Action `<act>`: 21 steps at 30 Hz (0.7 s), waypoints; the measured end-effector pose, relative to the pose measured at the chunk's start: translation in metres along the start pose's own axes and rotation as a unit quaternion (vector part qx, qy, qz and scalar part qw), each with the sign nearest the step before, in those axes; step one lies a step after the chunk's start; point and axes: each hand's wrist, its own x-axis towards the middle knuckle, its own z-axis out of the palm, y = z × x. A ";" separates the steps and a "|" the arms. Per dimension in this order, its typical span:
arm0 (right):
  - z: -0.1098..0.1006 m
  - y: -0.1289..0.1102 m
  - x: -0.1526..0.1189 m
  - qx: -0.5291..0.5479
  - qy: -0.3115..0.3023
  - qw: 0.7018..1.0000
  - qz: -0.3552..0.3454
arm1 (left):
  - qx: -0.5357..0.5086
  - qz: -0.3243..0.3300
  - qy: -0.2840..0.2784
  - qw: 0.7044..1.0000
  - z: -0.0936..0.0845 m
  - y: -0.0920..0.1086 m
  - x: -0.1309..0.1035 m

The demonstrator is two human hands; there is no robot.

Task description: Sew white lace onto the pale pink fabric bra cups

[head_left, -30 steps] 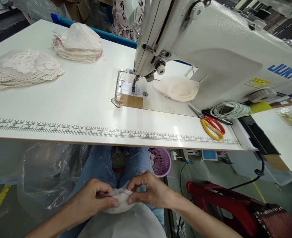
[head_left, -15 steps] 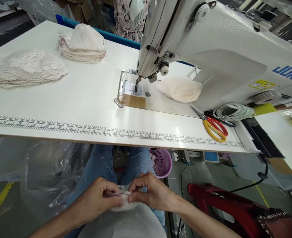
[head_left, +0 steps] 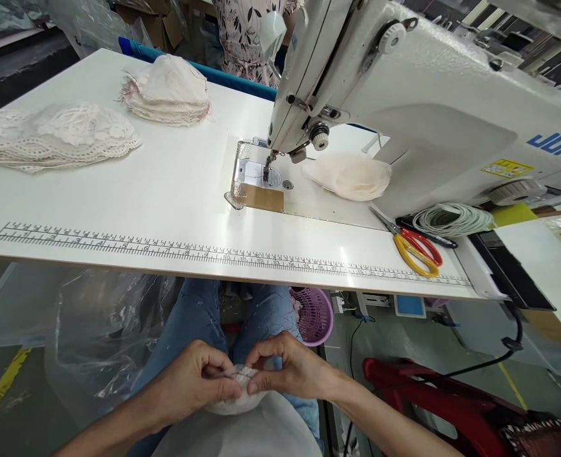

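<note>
Over my lap, below the table edge, both hands pinch a small white fabric piece (head_left: 235, 404). My left hand (head_left: 199, 377) grips its left side between thumb and fingers, and my right hand (head_left: 290, 368) grips the right side close by. A thin dark thread or seam line runs along the fabric between the fingertips. On the table lie a lace fabric stack (head_left: 56, 136), a cream fabric stack (head_left: 169, 92) with reddish frayed edges, and pale oval pieces (head_left: 356, 178) beside the sewing machine (head_left: 404, 95).
Scissors (head_left: 416, 251) and a coil of pale cord (head_left: 452, 219) lie right on the white table (head_left: 166, 203). Below are a purple basket (head_left: 316, 317), clear plastic (head_left: 104, 336) and a red frame (head_left: 404, 393). A person in patterned clothing (head_left: 247, 38) stands behind the table.
The view has shifted slightly, so the table things appear a little further right and lower. Both hands keep their pinch, with the fabric turned slightly between them.
</note>
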 end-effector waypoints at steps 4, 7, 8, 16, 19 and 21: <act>0.002 0.000 0.001 -0.023 0.001 1.000 -0.005 | 0.008 0.003 0.007 1.000 0.000 -0.001 -0.002; 0.004 0.000 0.002 0.008 -0.007 1.000 -0.001 | 0.019 0.003 0.014 1.000 0.000 -0.002 -0.005; 0.004 0.000 0.002 0.020 -0.010 1.000 0.001 | 0.019 0.002 0.016 1.000 0.000 -0.002 -0.006; 0.008 -0.003 0.004 -0.030 -0.001 0.999 0.014 | -0.012 -0.011 0.031 0.999 -0.002 -0.001 -0.008; 0.009 -0.007 0.003 -0.094 0.015 0.995 0.002 | -0.027 -0.024 0.035 0.999 0.000 0.003 -0.007; 0.010 -0.010 0.001 -0.127 0.023 0.992 -0.005 | -0.029 -0.012 0.024 0.999 0.003 0.005 -0.005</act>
